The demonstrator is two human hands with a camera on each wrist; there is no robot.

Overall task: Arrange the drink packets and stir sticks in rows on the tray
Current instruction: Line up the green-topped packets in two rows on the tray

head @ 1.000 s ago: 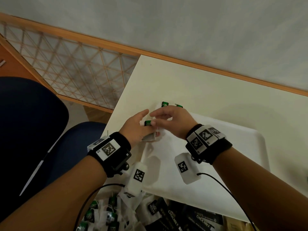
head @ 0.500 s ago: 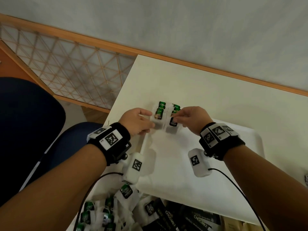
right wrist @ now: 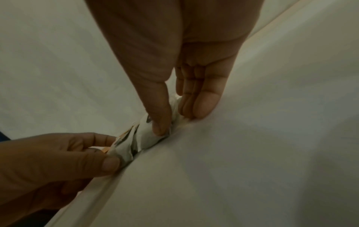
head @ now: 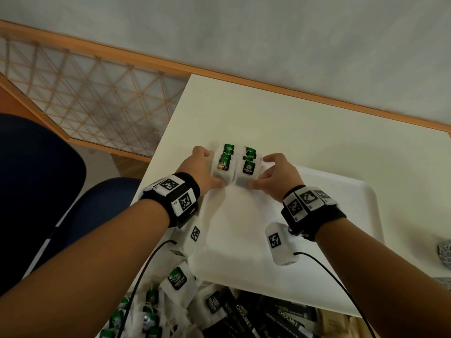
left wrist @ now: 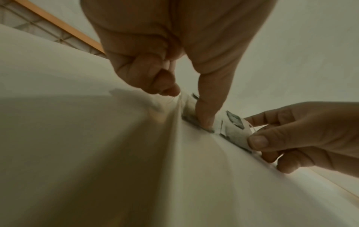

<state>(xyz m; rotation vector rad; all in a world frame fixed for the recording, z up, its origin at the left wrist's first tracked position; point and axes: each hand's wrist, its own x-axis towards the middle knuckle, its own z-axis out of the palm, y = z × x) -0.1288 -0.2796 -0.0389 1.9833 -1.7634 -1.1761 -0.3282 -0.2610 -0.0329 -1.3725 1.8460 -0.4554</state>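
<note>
Two short rows of white green-tea packets, the left row point(head: 224, 162) and the right row point(head: 249, 165), lie overlapped at the far left corner of the white tray point(head: 317, 215). My left hand point(head: 207, 169) holds the left row from its outer side, thumb on the near end. My right hand point(head: 271, 172) holds the right row the same way. In the left wrist view my left thumb point(left wrist: 207, 115) presses on the packets while the right hand point(left wrist: 291, 135) pinches a packet point(left wrist: 235, 121). In the right wrist view the packets point(right wrist: 143, 138) sit between thumb and straight fingers point(right wrist: 204, 104).
A heap of loose green-tea packets point(head: 180, 281) and black chocolate drink sticks point(head: 280, 315) lies at the table's near edge, below the tray. The cream table point(head: 292, 123) ends at a wall. A blue chair point(head: 36, 179) and lattice screen point(head: 85, 93) are left.
A second ago both hands met over one packet at the tray corner. They have since parted, and each now grips the outer side of its own row of packets.
</note>
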